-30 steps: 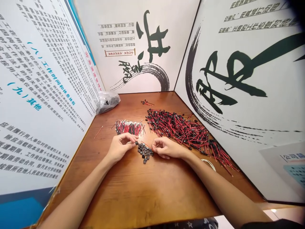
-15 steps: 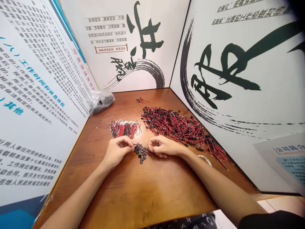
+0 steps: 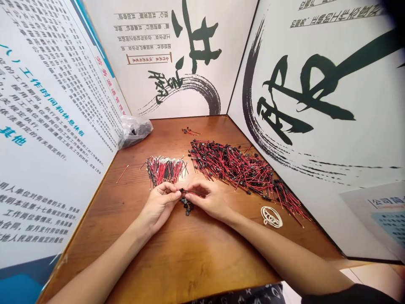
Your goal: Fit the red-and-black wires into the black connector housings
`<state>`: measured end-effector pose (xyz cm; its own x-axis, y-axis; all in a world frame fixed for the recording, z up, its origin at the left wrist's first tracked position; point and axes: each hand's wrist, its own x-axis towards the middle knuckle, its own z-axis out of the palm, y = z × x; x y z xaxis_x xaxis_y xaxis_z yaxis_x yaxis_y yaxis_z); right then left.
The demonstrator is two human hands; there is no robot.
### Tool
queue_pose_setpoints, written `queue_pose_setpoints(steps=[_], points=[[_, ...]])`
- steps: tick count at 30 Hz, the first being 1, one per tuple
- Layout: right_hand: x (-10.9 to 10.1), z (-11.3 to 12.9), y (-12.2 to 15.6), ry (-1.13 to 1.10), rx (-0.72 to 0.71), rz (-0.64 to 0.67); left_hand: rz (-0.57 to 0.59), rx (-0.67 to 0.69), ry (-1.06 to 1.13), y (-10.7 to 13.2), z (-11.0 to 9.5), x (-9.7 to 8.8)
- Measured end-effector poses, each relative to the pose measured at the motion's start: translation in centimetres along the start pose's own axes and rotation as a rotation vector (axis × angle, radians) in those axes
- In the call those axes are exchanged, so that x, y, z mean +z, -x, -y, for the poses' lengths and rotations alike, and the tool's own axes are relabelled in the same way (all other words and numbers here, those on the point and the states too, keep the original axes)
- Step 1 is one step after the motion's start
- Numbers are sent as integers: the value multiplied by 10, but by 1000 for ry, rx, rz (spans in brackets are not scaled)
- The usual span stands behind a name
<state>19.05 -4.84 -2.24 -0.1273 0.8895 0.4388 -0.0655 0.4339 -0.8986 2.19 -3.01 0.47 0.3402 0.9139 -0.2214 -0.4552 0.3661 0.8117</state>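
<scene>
My left hand pinches a small black connector housing between thumb and fingertips. Close beside it, my right hand is closed on a thin dark wire whose end meets the housing; whether it sits inside cannot be made out. Just below the fingertips lies a little heap of black housings, partly hidden by the hands. Beyond my left hand, a bundle of red and black wires with pale tips lies on the wooden table.
A large pile of red and black wires with black connectors spreads along the right panel. White loops of cord lie near my right forearm. A clear plastic bag of dark pieces stands at the back left. Printed panels enclose the table.
My hands have come together above the heap of housings. The right hand has moved left and now holds the wire against the housing in my left hand. The white loops are more exposed.
</scene>
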Motion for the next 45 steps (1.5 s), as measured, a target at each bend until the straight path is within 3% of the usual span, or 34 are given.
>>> queue_pose_setpoints(steps=[4,11,24,36,45], points=[[-3,6,1,197,-106,-43,-5,-38,22,5,3,6],[-10,12,2,256,-267,-26,26,-66,13,10,0,8],[-8,34,14,211,-300,-39,207,-23,-57,15,-4,7],[-10,36,16,280,-343,1,196,-29,-54,17,-6,10],[-16,41,13,491,-487,101,176,-22,-103,14,-6,8]])
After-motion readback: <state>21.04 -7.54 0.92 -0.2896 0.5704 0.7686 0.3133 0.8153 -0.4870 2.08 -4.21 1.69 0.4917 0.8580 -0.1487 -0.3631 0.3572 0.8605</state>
